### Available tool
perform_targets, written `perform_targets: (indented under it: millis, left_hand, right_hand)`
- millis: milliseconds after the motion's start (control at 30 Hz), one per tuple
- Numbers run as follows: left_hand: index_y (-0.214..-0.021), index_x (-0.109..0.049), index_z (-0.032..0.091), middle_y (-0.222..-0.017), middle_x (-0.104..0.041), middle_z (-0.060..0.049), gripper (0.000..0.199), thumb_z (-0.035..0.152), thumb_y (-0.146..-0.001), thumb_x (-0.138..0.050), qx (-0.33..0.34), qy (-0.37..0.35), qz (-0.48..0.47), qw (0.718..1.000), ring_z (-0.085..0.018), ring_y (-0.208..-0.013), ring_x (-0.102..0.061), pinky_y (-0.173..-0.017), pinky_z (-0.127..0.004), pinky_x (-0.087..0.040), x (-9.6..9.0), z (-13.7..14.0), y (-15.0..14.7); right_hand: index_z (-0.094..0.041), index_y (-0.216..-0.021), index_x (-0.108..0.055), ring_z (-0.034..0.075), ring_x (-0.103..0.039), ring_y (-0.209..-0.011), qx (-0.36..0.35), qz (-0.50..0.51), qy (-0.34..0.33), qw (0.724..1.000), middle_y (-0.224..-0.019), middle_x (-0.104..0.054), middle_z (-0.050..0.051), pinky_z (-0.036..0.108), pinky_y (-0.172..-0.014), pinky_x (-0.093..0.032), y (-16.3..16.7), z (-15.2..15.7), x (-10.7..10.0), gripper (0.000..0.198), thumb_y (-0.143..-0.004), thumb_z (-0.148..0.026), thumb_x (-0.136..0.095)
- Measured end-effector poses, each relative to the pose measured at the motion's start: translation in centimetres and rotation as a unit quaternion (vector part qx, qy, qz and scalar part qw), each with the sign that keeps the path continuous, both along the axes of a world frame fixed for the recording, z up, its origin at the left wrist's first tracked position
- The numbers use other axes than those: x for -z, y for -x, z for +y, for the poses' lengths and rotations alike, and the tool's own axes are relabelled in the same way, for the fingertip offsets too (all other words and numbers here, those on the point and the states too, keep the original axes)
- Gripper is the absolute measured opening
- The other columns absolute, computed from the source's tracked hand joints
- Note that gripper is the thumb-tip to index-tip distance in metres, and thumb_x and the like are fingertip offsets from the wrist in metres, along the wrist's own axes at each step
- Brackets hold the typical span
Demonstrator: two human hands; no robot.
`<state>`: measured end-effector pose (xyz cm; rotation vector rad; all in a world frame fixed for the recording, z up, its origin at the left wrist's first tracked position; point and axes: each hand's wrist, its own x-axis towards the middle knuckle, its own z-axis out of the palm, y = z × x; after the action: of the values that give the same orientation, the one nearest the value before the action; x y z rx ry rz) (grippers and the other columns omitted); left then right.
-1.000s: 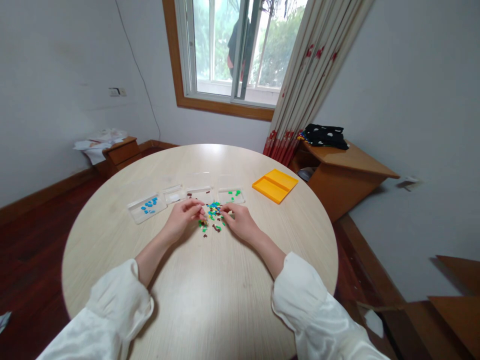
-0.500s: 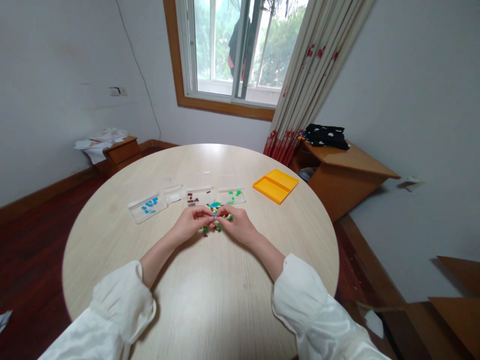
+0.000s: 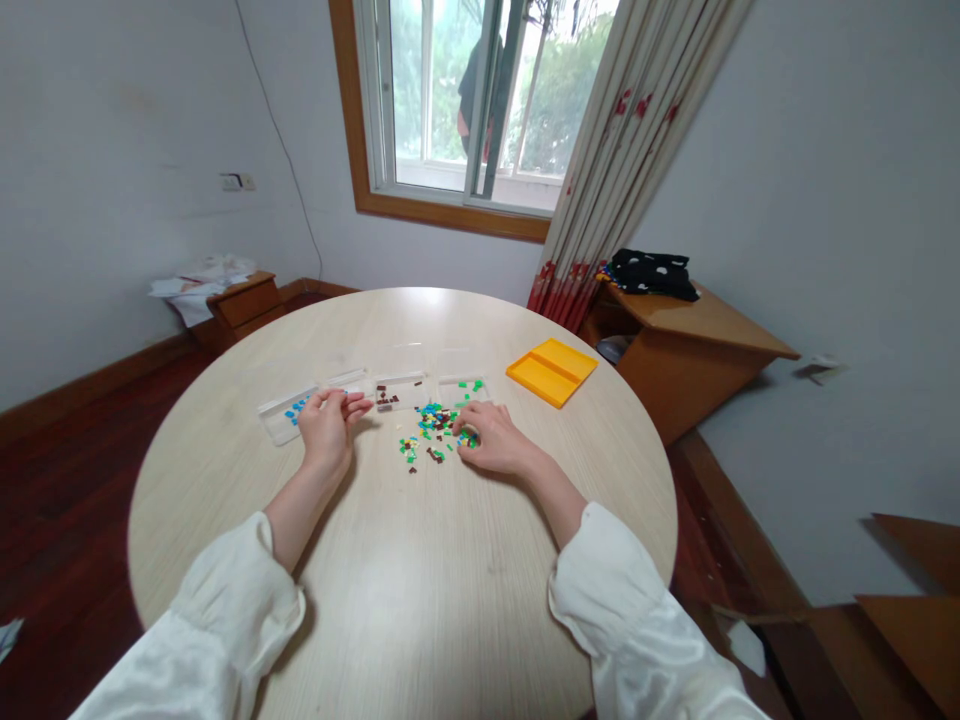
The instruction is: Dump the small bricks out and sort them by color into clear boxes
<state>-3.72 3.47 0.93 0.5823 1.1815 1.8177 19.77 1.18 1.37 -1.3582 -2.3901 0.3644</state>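
Note:
My left hand (image 3: 328, 425) is over the near side of the clear tray (image 3: 282, 438) that holds several blue building bricks (image 3: 294, 410). Its thumb and forefinger are pinched at what looks like a small blue brick, while the other fingers stretch to the right. My right hand (image 3: 491, 438) rests at the right edge of a loose pile of small building bricks (image 3: 433, 420) in blue, green, brown, yellow and white. Its fingers are curved and apart, reaching down among the bricks, and I see nothing gripped in them.
Behind the pile stand a clear tray of brown bricks (image 3: 405, 403) and a clear tray of green bricks (image 3: 442, 380). Another clear tray (image 3: 360, 373) is partly behind my left hand. A yellow two-part case (image 3: 553, 372) lies open at the right of the round table (image 3: 420, 600).
My hands were together over the pile and have parted. The left moved left to the tray of blue bricks; the right shifted slightly right and its fingers spread, uncovering the pile.

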Motion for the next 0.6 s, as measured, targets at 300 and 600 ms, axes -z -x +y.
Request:
perform_targets:
  millis: [300,600]
  left_hand:
    - [-0.078,-0.041,0.019,-0.054,-0.060,0.004,0.019,0.001,-0.071,-0.041,-0.112,-0.012,-0.052,0.992,-0.009,-0.048,-0.061,-0.061,-0.021,-0.051,-0.9,0.4,0.9]
    - [-0.075,-0.048,0.015,-0.059,-0.060,0.001,0.015,0.001,-0.074,-0.043,-0.111,-0.009,-0.080,0.991,-0.008,-0.055,-0.063,-0.072,-0.022,-0.053,-0.7,0.5,1.2]
  right_hand:
    - [-0.018,-0.080,-0.064,0.023,-0.052,-0.103,0.014,-0.008,0.009,1.000,-0.104,-0.061,0.007,0.039,-0.090,-0.031,0.0,0.0,0.1,0.005,-0.076,-0.019,-0.061]
    - [-0.018,-0.079,-0.065,0.021,-0.053,-0.098,0.012,-0.007,0.021,1.000,-0.099,-0.061,0.007,0.038,-0.089,-0.031,0.1,0.3,0.3,0.008,-0.079,-0.014,-0.058]
